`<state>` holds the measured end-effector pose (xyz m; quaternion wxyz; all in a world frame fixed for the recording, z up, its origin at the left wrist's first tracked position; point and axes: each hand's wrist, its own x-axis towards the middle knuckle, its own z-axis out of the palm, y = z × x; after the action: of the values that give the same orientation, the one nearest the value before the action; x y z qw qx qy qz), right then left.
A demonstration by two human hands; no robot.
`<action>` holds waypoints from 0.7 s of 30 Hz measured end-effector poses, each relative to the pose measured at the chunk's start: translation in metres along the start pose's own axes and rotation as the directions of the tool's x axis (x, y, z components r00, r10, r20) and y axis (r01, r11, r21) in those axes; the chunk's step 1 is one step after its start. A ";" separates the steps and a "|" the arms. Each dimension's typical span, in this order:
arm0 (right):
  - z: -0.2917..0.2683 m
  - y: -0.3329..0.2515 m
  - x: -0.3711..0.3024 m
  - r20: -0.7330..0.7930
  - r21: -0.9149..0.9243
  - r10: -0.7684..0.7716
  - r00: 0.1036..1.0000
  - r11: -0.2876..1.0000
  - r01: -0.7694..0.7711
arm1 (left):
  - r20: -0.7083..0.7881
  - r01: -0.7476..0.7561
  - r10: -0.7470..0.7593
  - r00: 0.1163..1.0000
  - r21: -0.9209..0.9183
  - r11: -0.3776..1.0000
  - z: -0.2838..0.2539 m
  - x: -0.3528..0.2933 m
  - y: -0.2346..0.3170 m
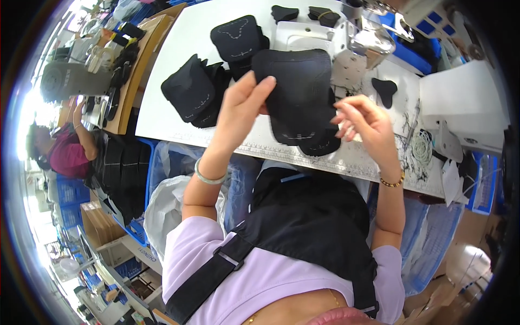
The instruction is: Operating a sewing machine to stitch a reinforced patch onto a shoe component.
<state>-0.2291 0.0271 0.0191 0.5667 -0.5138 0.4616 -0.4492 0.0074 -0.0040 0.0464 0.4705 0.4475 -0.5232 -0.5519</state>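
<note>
A black padded fabric panel (295, 81) with a wide rounded top is raised above the white table, gripped at its left edge by my left hand (244, 100), thumb on top. Just past the panel's right edge is my right hand (368, 122), fingers bent and apart, with nothing visible in them. Beneath the panel, another black piece (322, 145) partly shows at the table's front edge. To the left lie two stacks of similar black panels, a near stack (189, 95) and a far stack (235, 38), with light stitch marks on them.
A white sewing machine (460, 103) stands on the right of the table (179, 43). Small black cut pieces (384, 91) and a coil of pale cord (422, 147) lie near it. Blue crates (433, 238) flank me below. At the left, another person (67, 146) sits by a bench.
</note>
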 end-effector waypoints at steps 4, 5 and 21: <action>-0.041 0.007 -0.003 -0.364 -0.545 -0.294 0.884 0.837 0.054 | -0.446 -0.187 0.248 0.860 0.178 0.966 -0.071 0.009 -0.016; -0.055 0.013 -0.003 -0.384 -0.574 -0.343 0.857 0.816 0.069 | -0.494 -0.204 0.281 0.823 0.205 0.957 -0.089 0.010 -0.015; -0.091 0.027 0.012 -0.218 -0.855 -0.551 0.805 0.506 0.114 | -0.613 0.059 0.361 0.703 0.556 0.829 -0.143 0.041 -0.058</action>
<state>-0.3157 0.0020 -0.0125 0.0381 -0.6708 0.6230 -0.4007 0.1394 -0.0662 -0.0191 0.5328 0.6873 -0.4760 -0.1308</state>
